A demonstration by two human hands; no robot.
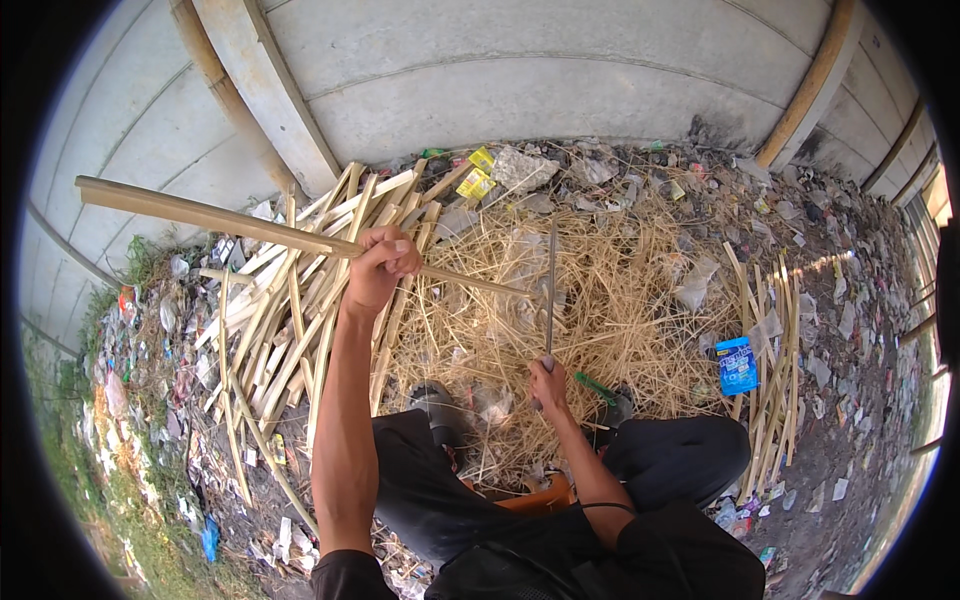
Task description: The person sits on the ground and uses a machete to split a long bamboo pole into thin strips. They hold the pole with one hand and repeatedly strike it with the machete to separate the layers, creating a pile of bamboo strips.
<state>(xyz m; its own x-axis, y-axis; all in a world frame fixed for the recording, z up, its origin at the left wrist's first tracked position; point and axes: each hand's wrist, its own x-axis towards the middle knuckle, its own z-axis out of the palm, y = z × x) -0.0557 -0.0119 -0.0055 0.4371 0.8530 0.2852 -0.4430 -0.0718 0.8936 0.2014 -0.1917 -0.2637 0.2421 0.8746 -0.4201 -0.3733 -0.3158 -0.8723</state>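
My left hand is closed around a long split bamboo strip. Its wide end points to the far left, and the thinner end runs right toward the blade. My right hand grips a long knife by its handle, the narrow blade pointing away from me. Strip and blade meet or cross near the blade's middle; whether they touch is hard to tell. Beneath both hands lies a thick heap of bamboo shavings.
Pale bamboo strips are piled to the left, thinner strips to the right, with a blue packet on them. A concrete wall with posts closes the far side. Litter covers the ground. Something orange sits between my legs.
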